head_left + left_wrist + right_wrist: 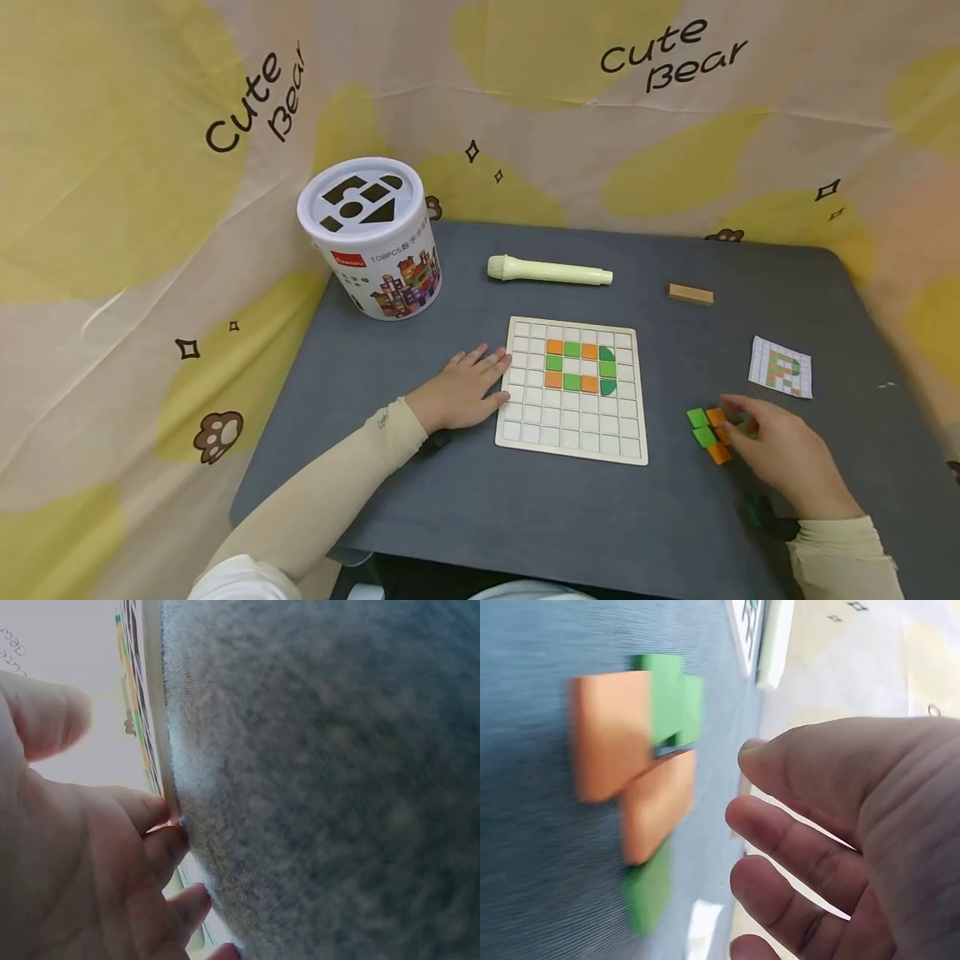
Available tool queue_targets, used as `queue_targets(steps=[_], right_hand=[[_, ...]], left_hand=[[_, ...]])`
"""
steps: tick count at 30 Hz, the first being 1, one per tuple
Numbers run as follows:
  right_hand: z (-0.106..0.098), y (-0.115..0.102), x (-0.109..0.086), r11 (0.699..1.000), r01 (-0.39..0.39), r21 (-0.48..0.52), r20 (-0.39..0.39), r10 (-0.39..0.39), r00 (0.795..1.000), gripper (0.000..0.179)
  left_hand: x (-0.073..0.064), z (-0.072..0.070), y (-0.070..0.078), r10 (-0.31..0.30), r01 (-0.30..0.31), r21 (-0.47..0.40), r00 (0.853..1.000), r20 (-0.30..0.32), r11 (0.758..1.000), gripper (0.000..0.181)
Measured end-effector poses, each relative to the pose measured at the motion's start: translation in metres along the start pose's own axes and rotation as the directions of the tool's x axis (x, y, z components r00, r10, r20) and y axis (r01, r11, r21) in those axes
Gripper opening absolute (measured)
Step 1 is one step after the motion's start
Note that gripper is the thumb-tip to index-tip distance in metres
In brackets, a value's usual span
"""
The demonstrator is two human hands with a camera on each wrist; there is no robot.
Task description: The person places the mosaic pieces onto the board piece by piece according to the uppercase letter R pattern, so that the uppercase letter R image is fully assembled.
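Note:
My left hand [463,393] lies with fingers extended at the left edge of a white grid board [572,425]; the fingertips meet that edge in the left wrist view. Orange and green square tiles [554,363] and dark green rounded pieces [607,387] form a pattern in its upper part. To the board's right, my right hand [787,454] hovers over a small group of loose green tiles [697,417] and orange tiles [718,454]. Its fingers are loosely bent and apart, with nothing between them in the right wrist view, close to an orange tile [660,802].
A paper card [780,368] with a printed coloured pattern lies beyond the right hand. Further back are a wooden block [690,294] and a pale yellow microphone-shaped object [551,271]. A white bucket [375,250] with shaped holes in its lid stands at the back left.

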State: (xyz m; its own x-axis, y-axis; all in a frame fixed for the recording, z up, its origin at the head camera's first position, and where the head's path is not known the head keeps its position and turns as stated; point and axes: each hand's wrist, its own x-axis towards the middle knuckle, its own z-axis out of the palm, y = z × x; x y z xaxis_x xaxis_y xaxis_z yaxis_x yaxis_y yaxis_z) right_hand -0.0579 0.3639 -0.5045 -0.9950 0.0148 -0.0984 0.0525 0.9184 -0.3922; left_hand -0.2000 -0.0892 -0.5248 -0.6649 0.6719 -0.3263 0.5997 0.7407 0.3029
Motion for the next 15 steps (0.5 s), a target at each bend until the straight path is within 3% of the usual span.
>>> queue_targets(steps=[6,15], right_hand=[[0.014,0.01,-0.019,0.998,-0.047,0.03,-0.064,0.049,0.997,0.049],[0.028,0.018,-0.026,0.996,-0.088,0.028,-0.138,0.091,0.986,0.06]], left_hand=[[0.001,0.001,0.0,-0.015,0.015,0.005,1.0,0.015,1.0,0.066],[0.001,0.001,0.002,-0.015,0.015,-0.013,1.0,0.009,1.0,0.068]])
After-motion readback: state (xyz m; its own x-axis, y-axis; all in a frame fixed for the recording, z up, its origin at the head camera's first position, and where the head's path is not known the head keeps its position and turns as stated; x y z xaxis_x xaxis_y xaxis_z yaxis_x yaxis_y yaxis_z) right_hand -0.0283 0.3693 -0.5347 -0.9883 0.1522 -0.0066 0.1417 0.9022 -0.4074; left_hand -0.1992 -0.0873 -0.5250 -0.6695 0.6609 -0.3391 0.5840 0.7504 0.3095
